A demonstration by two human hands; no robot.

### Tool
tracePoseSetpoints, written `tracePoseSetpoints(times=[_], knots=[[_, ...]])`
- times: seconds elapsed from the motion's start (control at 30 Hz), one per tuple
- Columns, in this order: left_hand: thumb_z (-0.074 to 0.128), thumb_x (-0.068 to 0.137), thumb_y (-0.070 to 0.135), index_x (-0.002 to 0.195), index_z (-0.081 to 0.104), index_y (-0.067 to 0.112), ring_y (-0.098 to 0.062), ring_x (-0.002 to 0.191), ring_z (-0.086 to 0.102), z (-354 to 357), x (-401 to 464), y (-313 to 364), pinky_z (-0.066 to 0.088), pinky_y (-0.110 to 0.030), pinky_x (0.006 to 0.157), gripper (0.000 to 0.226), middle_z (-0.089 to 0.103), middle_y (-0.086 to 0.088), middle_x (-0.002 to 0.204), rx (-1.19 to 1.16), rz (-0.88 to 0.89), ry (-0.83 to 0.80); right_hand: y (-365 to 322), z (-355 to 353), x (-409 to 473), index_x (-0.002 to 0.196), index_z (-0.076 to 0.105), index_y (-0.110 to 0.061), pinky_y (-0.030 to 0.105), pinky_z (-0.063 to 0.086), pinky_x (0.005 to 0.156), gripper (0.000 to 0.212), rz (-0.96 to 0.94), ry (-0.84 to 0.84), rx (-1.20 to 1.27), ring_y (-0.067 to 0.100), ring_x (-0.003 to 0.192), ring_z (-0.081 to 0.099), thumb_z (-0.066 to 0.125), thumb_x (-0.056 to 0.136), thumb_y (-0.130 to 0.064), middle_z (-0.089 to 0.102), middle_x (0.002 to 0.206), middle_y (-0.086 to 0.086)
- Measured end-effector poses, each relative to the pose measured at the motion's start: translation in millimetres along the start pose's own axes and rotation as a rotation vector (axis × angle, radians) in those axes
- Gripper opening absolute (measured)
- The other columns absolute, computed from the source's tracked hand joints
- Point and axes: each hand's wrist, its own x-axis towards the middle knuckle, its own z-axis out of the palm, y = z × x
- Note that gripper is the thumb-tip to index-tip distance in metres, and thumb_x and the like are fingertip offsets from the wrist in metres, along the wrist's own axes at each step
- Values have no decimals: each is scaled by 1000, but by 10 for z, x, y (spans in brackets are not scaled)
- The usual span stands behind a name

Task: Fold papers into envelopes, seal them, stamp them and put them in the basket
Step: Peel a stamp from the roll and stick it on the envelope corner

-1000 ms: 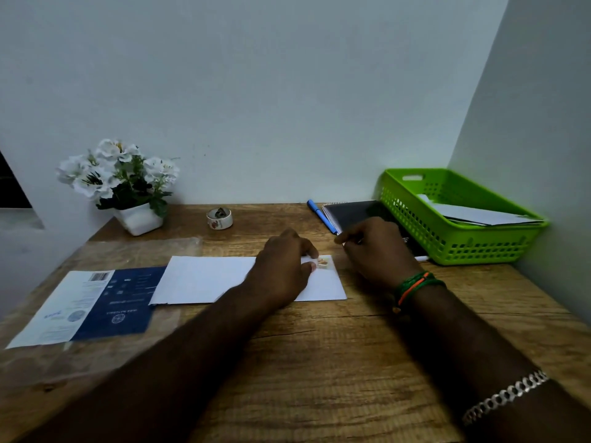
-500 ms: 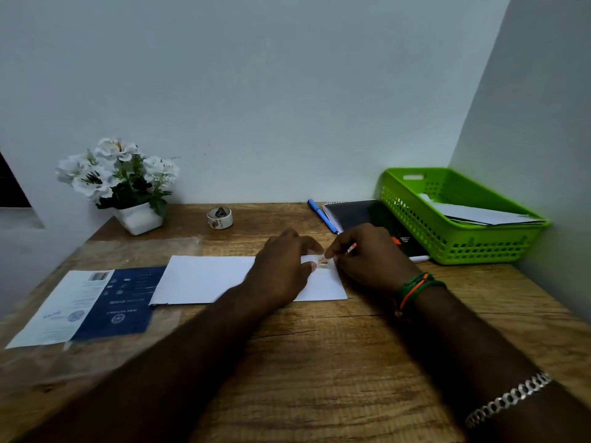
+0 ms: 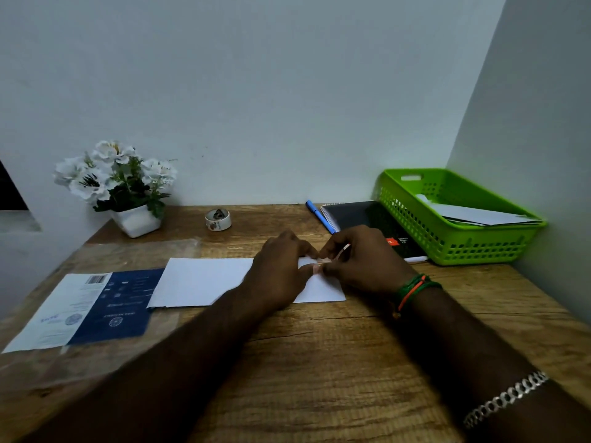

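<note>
A white envelope (image 3: 204,281) lies flat on the wooden desk. A small stamp (image 3: 321,263) sits at its top right corner, mostly hidden by fingers. My left hand (image 3: 278,270) lies on the envelope, thumb and forefinger pinching at the stamp. My right hand (image 3: 364,260) meets it from the right, fingertips on the stamp. It holds a thin red and white stick (image 3: 345,248) between its fingers. The green basket (image 3: 479,251) stands at the right against the wall, with white envelopes (image 3: 479,215) inside.
A black notebook (image 3: 361,215) and a blue pen (image 3: 319,215) lie behind my hands. A tape roll (image 3: 217,219) and a white flower pot (image 3: 134,220) stand near the back wall. A blue and white leaflet (image 3: 89,306) lies left of the envelope, on clear plastic (image 3: 134,251).
My right hand came from the notebook's edge to the stamp, carrying the thin stick. My left hand stayed on the envelope and now covers more of the stamp.
</note>
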Motion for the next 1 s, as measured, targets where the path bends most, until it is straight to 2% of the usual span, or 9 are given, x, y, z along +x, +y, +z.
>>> tracePoseSetpoints(times=[0.07,0.27,0.4,0.47,0.53,0.77,1.0], knots=[[69,95,37,125,70,30,-17,121,51,-1,-5,7,47,-41,105,31,55,3,127,11,0,-1,1,31,0,86,80,-24,10,42,63,9,-5,-25,-21,-1,74,64,84,78,-26,74,82,-9],[60,101,27,125,70,29,-17,123,50,10,21,24,48,-41,104,26,54,2,130,20,-15,11,59,68,37,83,80,-24,15,44,67,2,-13,-21,-74,-1,75,63,78,85,-23,73,84,-9],[62,100,29,127,67,30,-18,125,49,17,20,9,47,-42,107,27,53,3,134,38,-16,-6,74,59,63,84,71,-24,16,41,68,10,-17,19,-48,-1,80,59,71,92,-18,70,91,-8],[63,99,31,129,65,30,-18,126,48,18,14,1,46,-42,108,30,53,3,136,41,-10,-12,95,72,78,87,68,-23,20,43,71,10,-21,64,-35,5,82,60,67,94,-15,69,94,-5],[64,99,32,130,64,30,-17,126,48,16,12,-1,46,-41,108,31,53,3,136,41,-5,-10,120,91,90,89,68,-22,26,48,75,10,-24,93,-27,9,82,62,66,94,-14,69,94,-3],[65,98,34,128,63,30,-18,123,50,16,21,-8,47,-42,106,31,54,4,134,46,1,-5,119,122,108,89,65,-24,39,58,76,15,-62,123,-16,11,78,66,64,94,-10,70,91,-2],[67,97,33,129,64,30,-17,122,52,-4,9,0,48,-40,106,32,56,2,134,25,5,-1,52,63,67,97,63,-28,40,58,72,27,-86,80,-140,18,80,66,59,88,-2,72,94,1]])
